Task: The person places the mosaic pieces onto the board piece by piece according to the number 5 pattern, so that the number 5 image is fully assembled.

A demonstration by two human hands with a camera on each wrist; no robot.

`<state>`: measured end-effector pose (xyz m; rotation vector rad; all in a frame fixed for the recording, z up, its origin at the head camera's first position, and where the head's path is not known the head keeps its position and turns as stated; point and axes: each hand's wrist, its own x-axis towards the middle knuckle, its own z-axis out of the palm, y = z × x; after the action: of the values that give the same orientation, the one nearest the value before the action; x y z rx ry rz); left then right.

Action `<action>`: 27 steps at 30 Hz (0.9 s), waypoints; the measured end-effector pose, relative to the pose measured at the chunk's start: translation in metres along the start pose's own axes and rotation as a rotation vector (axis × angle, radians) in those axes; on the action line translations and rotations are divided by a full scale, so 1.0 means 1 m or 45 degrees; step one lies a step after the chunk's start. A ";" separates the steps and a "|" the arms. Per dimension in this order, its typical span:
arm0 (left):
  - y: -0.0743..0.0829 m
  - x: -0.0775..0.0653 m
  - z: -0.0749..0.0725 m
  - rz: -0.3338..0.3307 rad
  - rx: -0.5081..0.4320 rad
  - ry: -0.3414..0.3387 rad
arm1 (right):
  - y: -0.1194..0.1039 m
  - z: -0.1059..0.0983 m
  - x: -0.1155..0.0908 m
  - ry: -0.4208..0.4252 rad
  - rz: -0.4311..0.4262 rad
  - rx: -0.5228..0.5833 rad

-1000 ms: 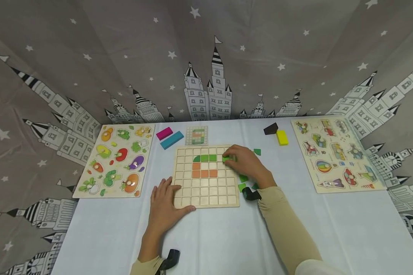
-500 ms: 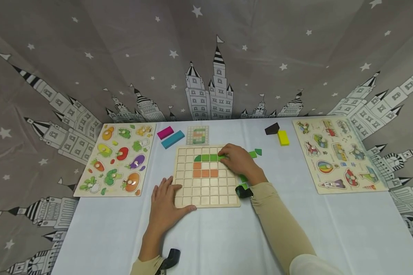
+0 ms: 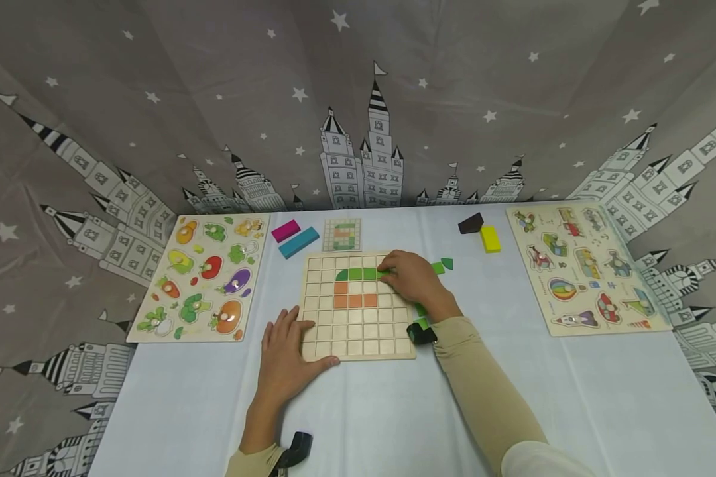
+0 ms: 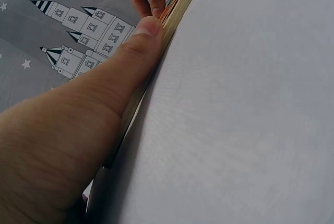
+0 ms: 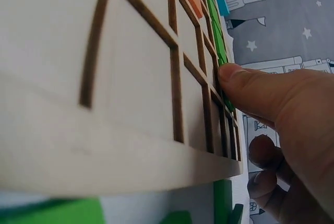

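Note:
A wooden grid board (image 3: 355, 331) lies mid-table, with orange square tiles (image 3: 341, 301) in some cells. Its upper row holds a rounded green tile (image 3: 342, 275) and green square tiles (image 3: 369, 273). At the right end of that row, my right hand (image 3: 419, 281) pinches another green square tile (image 3: 382, 272) down at its cell. In the right wrist view the thumb (image 5: 235, 78) sits against the green tiles; the fingertip opposite is hidden. My left hand (image 3: 286, 358) rests spread at the board's lower left corner, thumb along the near edge.
A small pattern card (image 3: 342, 235) lies behind the board. Loose green pieces (image 3: 438, 267) are right of it, partly under my right wrist. A vegetable puzzle (image 3: 199, 278) lies left, a toy puzzle (image 3: 585, 265) right. Pink (image 3: 286, 230), blue (image 3: 299, 242), black (image 3: 470, 224) and yellow (image 3: 490, 239) blocks lie behind.
My right hand has carried the green square tile leftward to the end of the green row and has stayed there since half a second ago. The left hand has not moved.

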<state>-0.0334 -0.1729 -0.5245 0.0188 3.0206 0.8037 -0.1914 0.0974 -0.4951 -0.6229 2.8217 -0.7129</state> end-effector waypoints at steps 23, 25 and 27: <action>0.001 0.000 0.001 -0.003 0.006 0.002 | 0.005 -0.003 -0.007 0.015 0.026 -0.090; 0.000 -0.001 0.000 -0.002 0.005 0.004 | 0.006 -0.003 -0.007 0.019 0.031 -0.092; 0.000 -0.001 0.000 -0.004 0.005 0.004 | 0.007 -0.004 -0.008 0.017 0.037 -0.094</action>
<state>-0.0324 -0.1727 -0.5246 0.0128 3.0240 0.7986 -0.1873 0.1081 -0.4940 -0.5890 2.8744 -0.6128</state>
